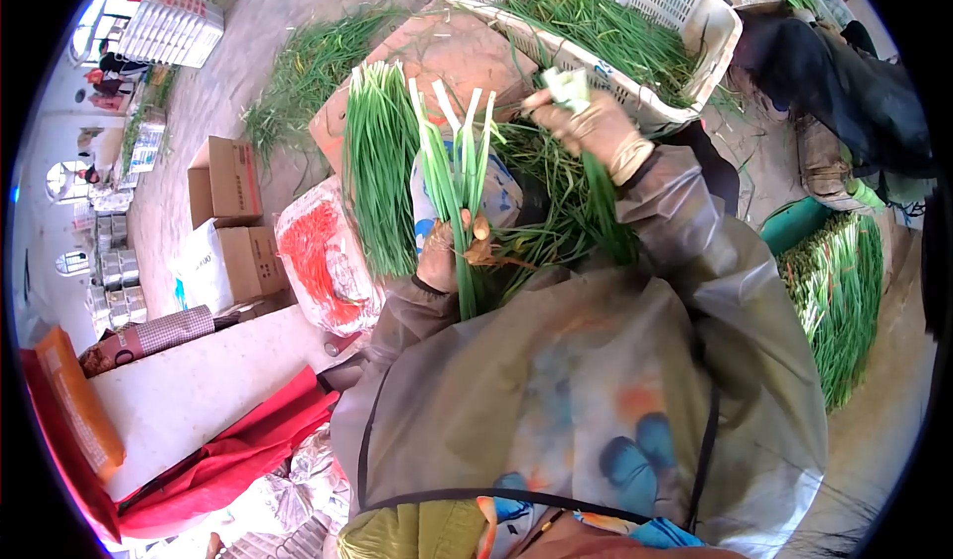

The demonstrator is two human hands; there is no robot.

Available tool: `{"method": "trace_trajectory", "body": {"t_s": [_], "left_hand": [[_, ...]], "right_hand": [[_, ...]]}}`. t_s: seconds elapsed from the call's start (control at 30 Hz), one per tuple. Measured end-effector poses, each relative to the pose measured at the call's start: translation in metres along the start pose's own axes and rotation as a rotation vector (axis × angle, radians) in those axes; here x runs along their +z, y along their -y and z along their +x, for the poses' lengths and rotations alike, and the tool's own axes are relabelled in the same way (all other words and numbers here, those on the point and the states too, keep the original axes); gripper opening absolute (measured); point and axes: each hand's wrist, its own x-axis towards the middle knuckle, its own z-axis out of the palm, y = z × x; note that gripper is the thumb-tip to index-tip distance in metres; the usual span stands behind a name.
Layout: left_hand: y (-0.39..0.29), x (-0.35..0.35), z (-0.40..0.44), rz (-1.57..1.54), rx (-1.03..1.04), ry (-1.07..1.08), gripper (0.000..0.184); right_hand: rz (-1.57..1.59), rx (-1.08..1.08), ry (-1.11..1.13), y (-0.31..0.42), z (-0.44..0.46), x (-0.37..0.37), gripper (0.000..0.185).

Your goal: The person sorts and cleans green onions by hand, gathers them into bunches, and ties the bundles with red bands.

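Note:
My left hand [443,259] is closed round a few garlic chives [463,177], their white ends fanned upward. Higher and to the right, my gloved right hand [599,134] grips another bunch of garlic chives [603,194]. Its pale ends stick out above the fingers and its leaves hang down; motion blurs it slightly. A neat pile of chives [382,167] lies left of my left hand, white ends at the top. Between and below my hands, loose tangled greens [551,177] spread over my lap area. Grey translucent sleeves cover both arms.
A white plastic crate [710,48] with loose greens stands at the upper right. Bundled chives [844,301] sit at the right, near another person's dark-clothed leg [834,82]. At left are a bag of red ties [316,251], cardboard boxes [226,182] and a white board [213,390].

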Motion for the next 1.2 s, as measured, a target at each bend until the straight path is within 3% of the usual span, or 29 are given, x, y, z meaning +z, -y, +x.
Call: {"method": "trace_trajectory", "body": {"t_s": [0.13, 0.2, 0.23, 0.3, 0.43, 0.53, 0.57, 0.67, 0.73, 0.8, 0.83, 0.87, 0.93, 1.0, 1.07, 1.1, 1.2], "left_hand": [[0.001, 0.005, 0.001, -0.007, -0.038, -0.041, 0.036], [-0.002, 0.011, -0.002, 0.002, -0.020, -0.127, 0.036], [0.000, -0.002, -0.002, -0.051, -0.036, -0.005, 0.035], [-0.002, -0.006, -0.005, -0.040, -0.039, -0.008, 0.034], [-0.003, 0.002, -0.007, -0.031, -0.037, -0.040, 0.035], [0.003, -0.011, -0.004, -0.060, -0.069, 0.037, 0.031], [0.005, -0.012, -0.003, -0.097, -0.060, 0.008, 0.029], [0.004, 0.000, 0.000, -0.063, -0.057, -0.036, 0.032], [0.001, 0.017, 0.003, 0.020, -0.065, -0.049, 0.038], [0.003, 0.031, 0.005, 0.017, -0.023, -0.128, 0.037], [-0.001, 0.022, 0.004, 0.022, -0.007, 0.054, 0.038], [-0.001, 0.024, 0.004, 0.024, -0.008, 0.053, 0.038], [-0.005, 0.037, 0.003, -0.111, 0.181, -0.073, 0.044], [-0.004, 0.024, -0.003, -0.144, 0.157, -0.020, 0.047], [-0.001, 0.023, -0.002, -0.374, 0.266, 0.150, 0.044], [-0.001, 0.009, -0.002, -0.259, 0.249, 0.086, 0.037], [0.002, -0.016, -0.005, -0.401, 0.187, 0.149, 0.030]], "right_hand": [[-0.304, 0.010, 0.154, 0.003, 0.005, 0.028, 0.031], [-0.342, -0.014, 0.143, 0.010, 0.004, 0.025, 0.024], [-0.232, -0.007, 0.177, 0.014, 0.004, 0.019, 0.022], [-0.010, -0.047, 0.200, 0.020, 0.001, 0.012, 0.016], [0.330, 0.045, -0.018, 0.033, 0.005, -0.015, 0.012], [-0.397, -0.075, -0.378, 0.010, 0.014, -0.025, 0.029], [-0.257, -0.053, -0.338, -0.001, 0.013, -0.021, 0.037], [0.142, -0.058, 0.025, 0.000, -0.011, 0.013, 0.032], [0.141, -0.002, 0.080, 0.001, -0.008, 0.030, 0.028], [0.178, -0.030, 0.047, 0.012, -0.007, 0.038, 0.020], [0.191, -0.052, 0.038, 0.007, -0.002, 0.036, 0.019], [0.204, -0.074, 0.030, 0.002, 0.003, 0.034, 0.018], [0.214, -0.063, -0.026, 0.007, -0.003, 0.032, 0.018], [0.155, -0.070, -0.105, 0.009, -0.002, 0.022, 0.019], [0.137, -0.066, -0.215, 0.022, -0.004, 0.007, 0.022], [0.082, -0.098, -0.227, 0.031, -0.006, -0.002, 0.024], [-0.278, -0.214, -0.434, 0.033, 0.010, -0.039, 0.026]]}}
